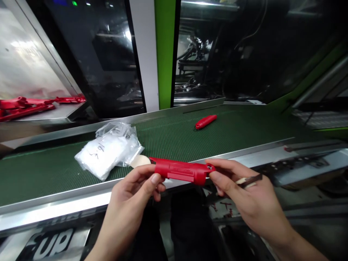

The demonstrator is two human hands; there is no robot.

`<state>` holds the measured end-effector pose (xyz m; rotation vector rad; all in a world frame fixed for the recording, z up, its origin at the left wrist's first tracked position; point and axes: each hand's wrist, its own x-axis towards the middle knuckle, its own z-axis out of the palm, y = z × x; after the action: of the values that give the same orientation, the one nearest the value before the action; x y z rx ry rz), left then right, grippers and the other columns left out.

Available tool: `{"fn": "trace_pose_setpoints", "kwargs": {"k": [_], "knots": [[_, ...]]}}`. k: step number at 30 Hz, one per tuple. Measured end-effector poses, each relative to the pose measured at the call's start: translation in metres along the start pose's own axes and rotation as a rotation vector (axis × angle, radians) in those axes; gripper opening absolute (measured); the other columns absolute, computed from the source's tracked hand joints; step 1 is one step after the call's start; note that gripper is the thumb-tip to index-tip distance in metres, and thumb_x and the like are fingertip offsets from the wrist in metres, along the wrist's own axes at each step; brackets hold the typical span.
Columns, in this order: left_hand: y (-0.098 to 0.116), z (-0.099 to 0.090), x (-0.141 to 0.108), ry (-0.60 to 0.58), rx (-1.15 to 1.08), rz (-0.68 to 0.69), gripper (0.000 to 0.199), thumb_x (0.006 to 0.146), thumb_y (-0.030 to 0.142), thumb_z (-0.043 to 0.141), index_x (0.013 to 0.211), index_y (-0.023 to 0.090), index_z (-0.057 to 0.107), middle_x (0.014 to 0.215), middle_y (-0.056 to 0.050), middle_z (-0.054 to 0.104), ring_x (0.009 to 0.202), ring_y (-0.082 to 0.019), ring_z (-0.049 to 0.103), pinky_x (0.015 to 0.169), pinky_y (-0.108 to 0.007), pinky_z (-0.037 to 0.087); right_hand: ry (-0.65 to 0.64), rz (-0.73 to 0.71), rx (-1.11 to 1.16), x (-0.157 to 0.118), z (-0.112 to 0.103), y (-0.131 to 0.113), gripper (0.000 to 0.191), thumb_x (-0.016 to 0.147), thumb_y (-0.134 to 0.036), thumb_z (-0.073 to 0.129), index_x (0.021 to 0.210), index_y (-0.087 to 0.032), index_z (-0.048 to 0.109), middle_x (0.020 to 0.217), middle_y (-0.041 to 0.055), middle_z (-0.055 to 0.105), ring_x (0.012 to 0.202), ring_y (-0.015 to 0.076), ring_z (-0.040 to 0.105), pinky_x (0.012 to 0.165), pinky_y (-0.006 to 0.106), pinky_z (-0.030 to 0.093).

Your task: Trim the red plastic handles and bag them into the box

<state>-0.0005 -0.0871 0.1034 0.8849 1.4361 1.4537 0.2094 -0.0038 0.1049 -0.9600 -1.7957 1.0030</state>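
The largest item is the machine [165, 54], with dark windows and a green and white frame; it stands behind the conveyor belt [168, 134]. The belt is dark green, ribbed, and bordered by metal rails. At the far left, a metal tabletop [58, 115] bears a group of red pieces [24, 104]. The left hand [130, 197] is closed in a pinch, with thumb and fingers on the left end of the red casing [181, 171]. The right hand [251, 199] is likewise nearly closed, its thumb and index finger gripping the opposite end, next to a small hole. The clear plastic bag [103, 152] lies on the belt, to the left of the casing; it has white contents and handwritten black marks. The casing is elongated and rounded, with a raised rectangular strip along its lower side. It is held crosswise between both hands, slightly lower at its right end, in front of the belt's near rail. A smaller-looking red part [206, 122] lies on the belt, beyond the casing and to its right, well apart from the bag. A cream rounded object [140, 161] shows between the bag and the casing; its contact with the left hand is unclear. A slender dark and cream item [248, 180] lies across the right hand, near the base of the fingers.
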Motion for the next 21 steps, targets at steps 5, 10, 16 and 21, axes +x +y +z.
{"fn": "trace_pose_setpoints", "kwargs": {"k": [5,10,16,21], "knots": [[0.005,-0.001,0.024,-0.005,-0.041,0.02,0.022,0.084,0.034,0.067,0.098,0.018,0.064,0.077,-0.002,0.068,0.068,-0.011,0.061,0.063,-0.02,0.049,-0.012,-0.122,-0.143,0.005,-0.006,-0.002,0.025,0.091,-0.03,0.06,0.115,-0.033,0.065,0.083,-0.004,0.066,0.06,0.0061,0.056,0.053,0.014,0.049],[0.002,-0.001,0.082,-0.024,0.138,0.06,0.028,0.083,0.038,0.064,0.098,0.015,0.061,0.08,-0.006,0.067,0.07,-0.015,0.064,0.063,-0.024,0.05,-0.015,-0.311,-0.614,0.051,-0.03,0.016,0.027,0.096,-0.027,0.048,0.12,-0.026,0.061,0.104,-0.0002,0.064,0.075,0.0085,0.059,0.065,0.02,0.05],[0.022,-0.002,0.099,0.005,0.454,0.276,0.03,0.073,0.029,0.073,0.101,0.019,0.07,0.08,-0.006,0.063,0.064,-0.016,0.051,0.057,-0.024,0.035,-0.122,-0.257,-1.03,0.14,-0.058,0.04,0.023,0.094,-0.022,0.051,0.113,-0.021,0.063,0.111,0.004,0.063,0.091,0.0169,0.061,0.084,0.038,0.051],[0.045,0.003,-0.001,-0.137,0.435,0.484,0.021,0.072,0.024,0.073,0.093,0.027,0.076,0.085,-0.007,0.066,0.073,-0.019,0.054,0.067,-0.028,0.038,-0.273,-0.213,-1.229,0.173,-0.041,0.05,0.032,0.095,-0.036,0.054,0.121,-0.018,0.056,0.115,0.0077,0.06,0.096,0.0182,0.061,0.085,0.04,0.053]]}}
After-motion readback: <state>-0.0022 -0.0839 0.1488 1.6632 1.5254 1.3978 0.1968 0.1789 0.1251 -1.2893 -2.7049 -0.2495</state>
